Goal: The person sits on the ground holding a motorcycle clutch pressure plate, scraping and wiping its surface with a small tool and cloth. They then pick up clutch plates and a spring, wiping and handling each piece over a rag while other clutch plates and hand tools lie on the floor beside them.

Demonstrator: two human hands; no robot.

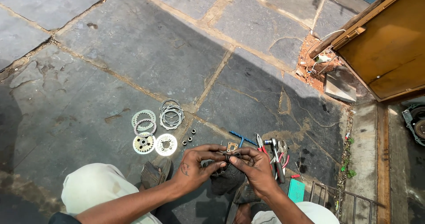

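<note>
Dark metal, small and ring-like, is what the person pinches between both hands: a little black part (228, 157), held low over the grey stone floor (133, 51) between the knees. The left hand (195, 166) has its fingers curled in narrow, thumb and forefinger closed on the part's left side; the right hand (254, 166) meets it from the other side, fingertips also closed on it. It is too small to tell its exact shape.

Judging by its look, the part should be stiff, light for its size, and possibly oily, so slippery; a fingertip pinch on its rim, as now, seems the safe hold.

On the floor to the left lie flat toothed steel rings (171, 114) in a stack, thin grey rings (144, 121) beside them, and two pale round hub discs (155, 144) nearer. A few small dark bushes (189, 138) sit just right of those. To the right lie red-handled pliers (274, 155), a blue bar tool (241, 137) and a small square brown plate (232, 147).
</note>
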